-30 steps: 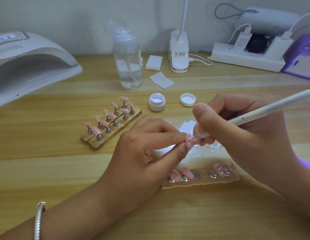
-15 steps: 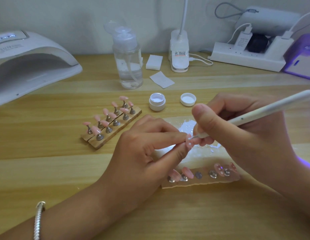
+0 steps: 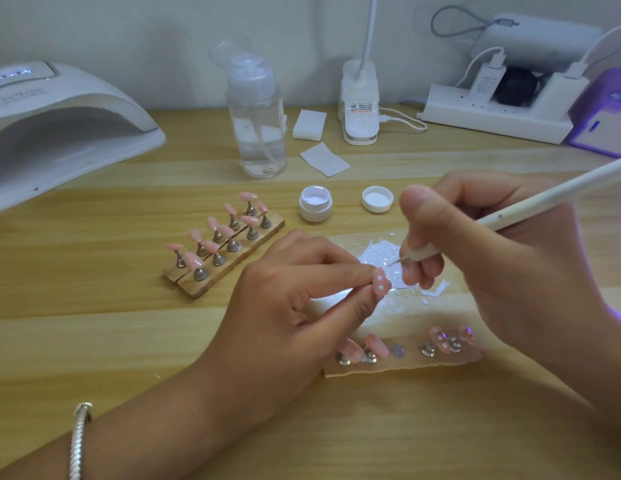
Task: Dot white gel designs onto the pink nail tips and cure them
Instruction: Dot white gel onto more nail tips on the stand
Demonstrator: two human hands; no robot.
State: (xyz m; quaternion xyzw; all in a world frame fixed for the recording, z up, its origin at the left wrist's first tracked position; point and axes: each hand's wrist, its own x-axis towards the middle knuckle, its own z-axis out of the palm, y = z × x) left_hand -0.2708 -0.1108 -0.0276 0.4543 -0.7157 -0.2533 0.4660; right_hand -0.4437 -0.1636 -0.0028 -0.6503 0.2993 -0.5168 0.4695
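At ten o'clock the curing lamp (image 3: 77, 109) is cut by the left edge; at two o'clock the purple device (image 3: 607, 128) by the right.

Wooden table (image 3: 94, 341). Clear pump bottle (image 3: 257, 133), 11 o'clock. White pad stack (image 3: 309, 123) and loose wipe (image 3: 324, 159), 12 o'clock. Lamp base (image 3: 359, 105) just beside pads. Power strip (image 3: 492, 119) with plugged chargers, 1 o'clock; power bank (image 3: 534, 39) behind.

The left hand (image 3: 285, 306) sits at the frame's centre, its forearm entering from the lower left, thumb and forefinger pinching a pink nail tip (image 3: 380, 285). The right hand (image 3: 492, 271), centre right, grips a dotting pen (image 3: 544, 199) in curled fingers (image 3: 420, 271), forearm leaving at the lower right.
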